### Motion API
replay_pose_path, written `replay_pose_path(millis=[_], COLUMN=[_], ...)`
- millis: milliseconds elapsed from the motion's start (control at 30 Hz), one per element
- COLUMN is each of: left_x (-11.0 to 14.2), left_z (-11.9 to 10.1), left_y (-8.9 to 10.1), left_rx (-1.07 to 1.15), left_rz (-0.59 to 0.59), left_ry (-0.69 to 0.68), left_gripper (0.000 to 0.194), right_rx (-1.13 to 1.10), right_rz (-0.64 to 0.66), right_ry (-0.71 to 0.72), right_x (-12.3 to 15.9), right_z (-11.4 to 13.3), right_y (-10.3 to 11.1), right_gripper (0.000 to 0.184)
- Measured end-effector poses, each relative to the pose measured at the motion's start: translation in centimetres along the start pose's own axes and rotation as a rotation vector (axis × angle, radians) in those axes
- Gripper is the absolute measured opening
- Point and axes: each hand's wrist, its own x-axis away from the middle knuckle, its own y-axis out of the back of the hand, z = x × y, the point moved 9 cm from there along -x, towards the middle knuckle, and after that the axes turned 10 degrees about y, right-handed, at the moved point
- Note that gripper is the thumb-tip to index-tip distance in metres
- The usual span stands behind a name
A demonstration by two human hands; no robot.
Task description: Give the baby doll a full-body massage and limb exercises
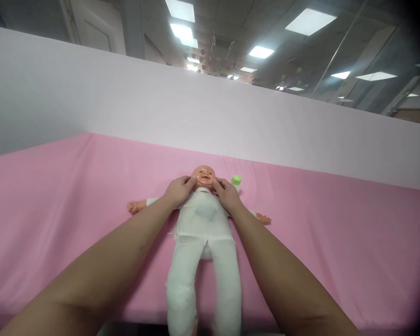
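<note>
A baby doll with a hard plastic head and a white cloth body lies on its back, its arms spread out and its legs toward me. My left hand cups one side of the doll's head, thumb on the cheek and fingers partly hidden beside it. On the opposite cheek rests the thumb of my right hand, whose other fingers are curled along the head and partly hidden. A bottle with a green cap stands just beyond my right hand, its lower part partly covered.
Pink cloth covers the surface under the doll, with a few creases. A white panel rises along the back and left. Behind it is glass showing ceiling lights.
</note>
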Motion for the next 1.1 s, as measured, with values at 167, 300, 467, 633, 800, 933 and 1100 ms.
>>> replay_pose_path(millis=[167,300,467,633,800,933,1100], left_x=[0.9,0.9,0.3,-0.1,0.2,0.7,0.9], left_z=[-1.2,-1.3,-0.6,-0.1,-0.4,-1.0,-1.3], left_y=[0.1,0.1,0.1,0.0,0.1,-0.1,-0.3], left_rx=[-0.092,-0.153,-0.092,-0.075,-0.083,-0.127,-0.191], left_rz=[-0.015,-0.034,-0.029,-0.031,-0.027,-0.016,-0.022], left_ry=[-0.041,-0.045,-0.038,-0.011,0.002,-0.01,-0.013], left_gripper=[0.067,0.065,0.063,0.06,0.065,0.068,0.066], right_rx=[0.091,0.103,-0.011,-0.106,-0.056,0.038,0.119], right_rz=[-0.04,-0.047,0.01,0.052,0.008,-0.02,-0.046], right_ry=[-0.038,-0.04,-0.003,-0.025,-0.042,-0.039,-0.058], right_x=[0.6,0.5,0.0,-0.2,0.0,0.4,0.5], right_z=[0.3,0.3,0.3,-0.8,-0.5,0.7,0.8], right_y=[0.0,0.0,-0.1,-0.7,-0.4,-0.1,0.0], right_gripper=[0.064,0.059,0.05,0.052,0.053,0.063,0.065])
